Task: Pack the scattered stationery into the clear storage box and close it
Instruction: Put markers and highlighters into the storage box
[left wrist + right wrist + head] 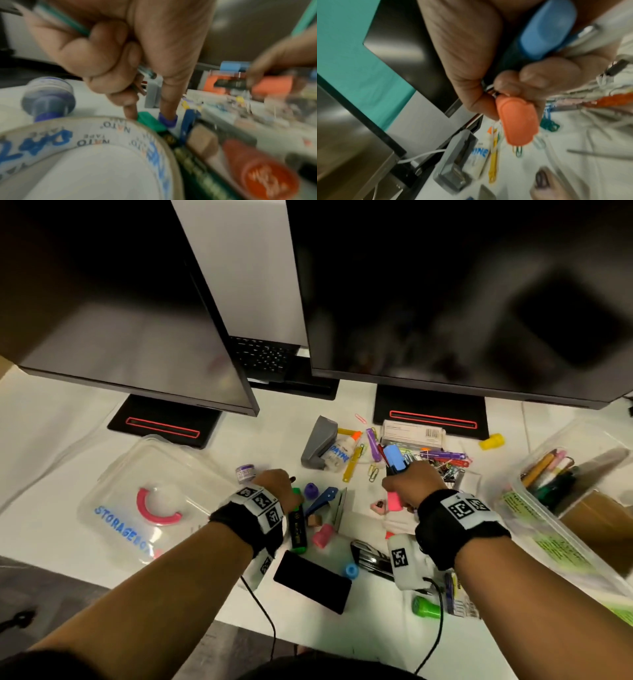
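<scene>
My left hand [275,484] grips a teal pencil [68,20] and other pens in its curled fingers. Two of its fingers point down at the cap of a green highlighter [297,525] [149,121] and a purple cap [167,120]. My right hand [411,482] grips a blue-capped highlighter [392,457] [547,29] and an orange-pink one [394,501] [517,121] above the pile of paper clips. The clear storage box [513,498] stands open at the right with several pencils [548,474] in it. Its lid [113,474] lies at the left.
Two dark monitors [445,302] overhang the back of the white desk. A grey stapler [318,443], glue bottle [339,453], blue staple remover [322,498], pink cap [322,535], black phone [311,582] and green stamp [424,607] lie about. A tape roll [85,135] sits under my left wrist.
</scene>
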